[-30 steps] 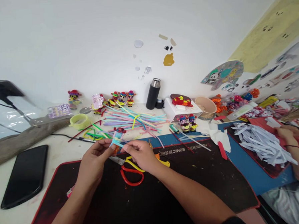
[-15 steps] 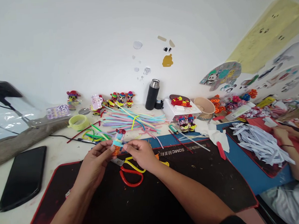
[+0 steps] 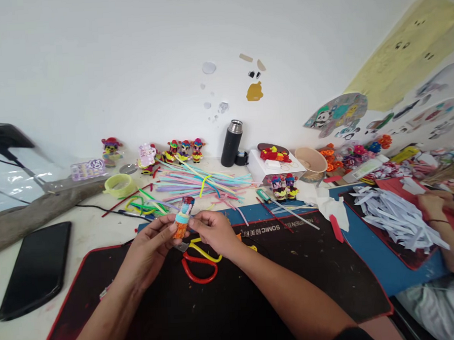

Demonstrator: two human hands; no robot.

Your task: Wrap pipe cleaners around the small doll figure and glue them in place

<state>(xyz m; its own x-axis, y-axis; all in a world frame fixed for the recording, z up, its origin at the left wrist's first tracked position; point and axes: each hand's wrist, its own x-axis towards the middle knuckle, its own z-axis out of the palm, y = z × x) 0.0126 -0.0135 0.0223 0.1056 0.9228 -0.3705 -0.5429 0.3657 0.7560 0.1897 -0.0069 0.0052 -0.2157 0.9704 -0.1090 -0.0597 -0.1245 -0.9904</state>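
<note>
A small pipe-cleaner doll [image 3: 182,219] with a dark red top, a light blue middle and an orange lower part is held upright over the desk mat. My left hand [image 3: 155,245] is closed around its lower left side, thumb across the orange part. From the right, my right hand [image 3: 217,234] pinches at the doll's side with thumb and forefinger; the exact contact is partly hidden. Just beneath both hands lie scissors [image 3: 200,279] with one red and one yellow handle loop, their blades partly covered by my left hand.
Behind my hands lies a pile of pastel pipe cleaners [image 3: 182,180]. Finished dolls [image 3: 184,151] line the wall by a black thermos [image 3: 231,144]. A black tablet [image 3: 36,271] rests at left. At right, a co-worker's hands [image 3: 434,210] are beside white paper strips [image 3: 397,222].
The doll has tilted a little and turned in my fingers, showing more of its blue and orange parts. My hands have otherwise hardly moved.
</note>
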